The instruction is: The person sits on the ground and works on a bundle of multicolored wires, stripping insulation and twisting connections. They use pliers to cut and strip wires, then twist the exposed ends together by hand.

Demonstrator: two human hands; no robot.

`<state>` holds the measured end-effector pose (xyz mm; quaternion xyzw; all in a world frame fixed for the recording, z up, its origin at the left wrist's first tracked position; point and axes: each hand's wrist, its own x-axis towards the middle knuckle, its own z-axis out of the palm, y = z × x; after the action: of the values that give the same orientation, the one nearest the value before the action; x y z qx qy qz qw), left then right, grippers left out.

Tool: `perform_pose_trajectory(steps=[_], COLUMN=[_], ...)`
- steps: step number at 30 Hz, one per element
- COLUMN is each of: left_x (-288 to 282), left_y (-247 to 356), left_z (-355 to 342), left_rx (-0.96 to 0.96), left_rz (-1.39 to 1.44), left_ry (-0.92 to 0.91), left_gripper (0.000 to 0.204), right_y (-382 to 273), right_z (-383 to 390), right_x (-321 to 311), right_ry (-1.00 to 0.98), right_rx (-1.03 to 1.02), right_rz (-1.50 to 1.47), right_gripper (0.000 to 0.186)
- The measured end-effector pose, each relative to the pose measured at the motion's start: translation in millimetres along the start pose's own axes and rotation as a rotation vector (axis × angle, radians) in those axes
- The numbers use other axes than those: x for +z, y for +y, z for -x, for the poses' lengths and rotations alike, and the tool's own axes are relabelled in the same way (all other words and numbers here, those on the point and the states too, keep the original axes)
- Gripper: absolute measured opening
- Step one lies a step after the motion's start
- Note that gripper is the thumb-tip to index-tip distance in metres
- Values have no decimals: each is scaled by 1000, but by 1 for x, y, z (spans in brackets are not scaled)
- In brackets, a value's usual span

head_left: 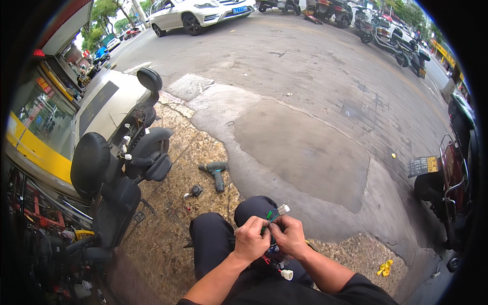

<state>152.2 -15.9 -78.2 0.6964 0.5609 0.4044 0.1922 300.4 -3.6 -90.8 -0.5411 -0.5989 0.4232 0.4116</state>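
Over my lap, my left hand (252,239) and my right hand (287,235) meet with fingertips pinched together on a bundle of thin wires. Green and blue strands of this wiring harness (273,215) loop up between the thumbs and end in a white plug connector (283,209). Below the hands hang red and dark wires with a second white connector (286,274). My fingers cover the stretch of wire they grip. Dark trousers (212,239) lie under the harness.
A cordless drill (217,178) and a small black part with wires (194,192) lie on the pebbled ground. A partly stripped electric scooter (119,178) with exposed connectors stands left. Yellow scrap (385,268) lies right, near another scooter (447,188). A white car (201,14) is beyond.
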Motion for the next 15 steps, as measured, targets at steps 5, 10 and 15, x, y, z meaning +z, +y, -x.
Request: perform_pose_trajectory(steps=[5,10,15], left_x=[3,3,5], left_y=[1,3,0], left_z=[1,-1,0], left_rx=[38,137,174], left_rz=[-42,-92,-142], left_ry=[24,83,96], left_gripper=[13,17,15], right_y=[1,5,5], right_z=[1,3,6], right_x=[-2,-4,-3], right_ry=[9,-45,-50], right_rx=[-23,103,161], right_rz=[23,-68,-195], right_gripper=[13,13,16])
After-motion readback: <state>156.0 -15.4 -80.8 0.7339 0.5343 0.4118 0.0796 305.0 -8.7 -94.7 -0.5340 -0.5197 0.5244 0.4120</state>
